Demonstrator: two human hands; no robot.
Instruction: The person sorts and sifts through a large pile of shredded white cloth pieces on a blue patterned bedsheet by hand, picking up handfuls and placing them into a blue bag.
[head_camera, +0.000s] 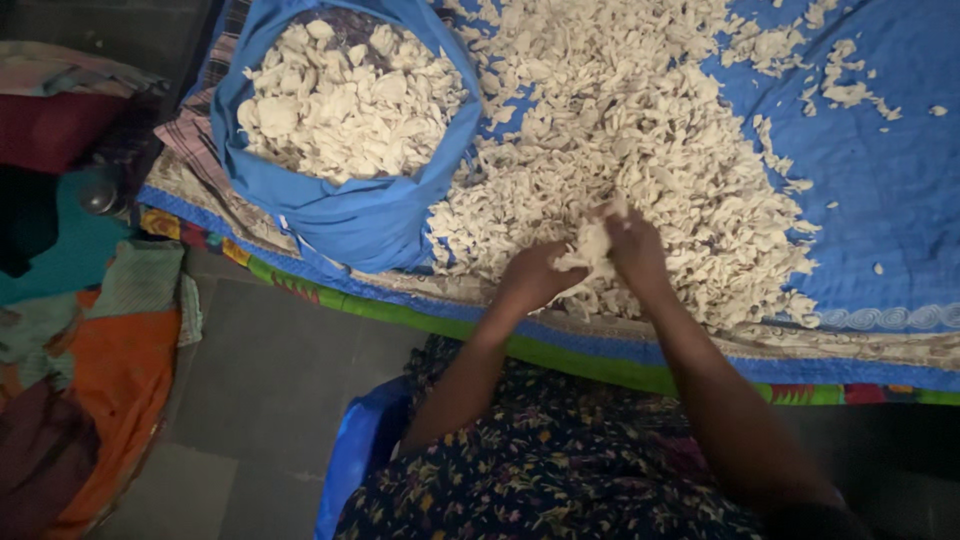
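Both hands, left and right, close together on one clump of pale chips, fingers cupped so loose pieces do not spill. Clump: held just above the near edge of the heap. Heap: spread thin over a blue cloth. Left of heap: blue bag, mouth open, full of chips.
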